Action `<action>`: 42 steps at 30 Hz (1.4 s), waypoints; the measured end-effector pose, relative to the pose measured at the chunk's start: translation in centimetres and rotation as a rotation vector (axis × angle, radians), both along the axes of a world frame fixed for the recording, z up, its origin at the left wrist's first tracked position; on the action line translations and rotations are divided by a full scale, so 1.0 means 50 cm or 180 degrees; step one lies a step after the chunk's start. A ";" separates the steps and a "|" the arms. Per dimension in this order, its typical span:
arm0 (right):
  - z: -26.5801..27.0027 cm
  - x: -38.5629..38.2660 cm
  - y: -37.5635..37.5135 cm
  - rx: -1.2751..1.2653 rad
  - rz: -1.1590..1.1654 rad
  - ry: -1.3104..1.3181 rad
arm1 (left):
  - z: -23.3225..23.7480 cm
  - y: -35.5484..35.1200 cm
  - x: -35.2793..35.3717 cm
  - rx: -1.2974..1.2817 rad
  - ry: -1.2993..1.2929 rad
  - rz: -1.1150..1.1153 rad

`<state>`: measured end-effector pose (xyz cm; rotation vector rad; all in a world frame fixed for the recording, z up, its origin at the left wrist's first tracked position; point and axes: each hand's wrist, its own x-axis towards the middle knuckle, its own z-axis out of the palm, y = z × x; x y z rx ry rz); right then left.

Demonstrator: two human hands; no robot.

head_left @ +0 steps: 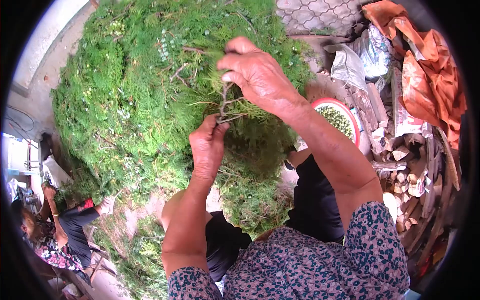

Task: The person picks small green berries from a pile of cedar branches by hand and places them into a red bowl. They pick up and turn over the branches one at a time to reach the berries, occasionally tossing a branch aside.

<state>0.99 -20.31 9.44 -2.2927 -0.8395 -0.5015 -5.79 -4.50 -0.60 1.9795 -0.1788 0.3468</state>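
Observation:
My left hand (206, 145) is closed around the woody lower end of a cut evergreen branch (223, 102), gripping it between thumb and fingers. Bare side twigs stick out to the right of the stem. Above it, my right hand (260, 77) has its fingers curled in at the branch's leafy top. The foliage there is slightly blurred, and whether small berries lie between the fingertips is hidden. Beneath both hands spreads a large heap of green evergreen cuttings (130, 100), with pale berry clusters (164, 46) showing among the sprigs.
Right of my right forearm stands a red-rimmed basin (356, 125) holding many small green berries (334, 120). Stacked firewood (407, 185), a white sack (348, 65) and an orange tarp (430, 75) line the right side. Another person (60, 235) sits at the lower left.

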 end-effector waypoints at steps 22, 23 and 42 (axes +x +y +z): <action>-0.190 -0.037 0.064 0.3295 -0.0540 0.2292 | 0.012 0.088 0.085 -0.3748 0.0830 0.0240; -0.205 -0.019 0.058 0.2137 -0.0399 0.1053 | 0.016 0.083 0.082 -0.3680 0.0857 0.0224; -0.180 -0.016 -0.011 0.0929 -0.1063 0.1074 | 0.022 0.103 0.078 -0.2766 0.0768 0.0712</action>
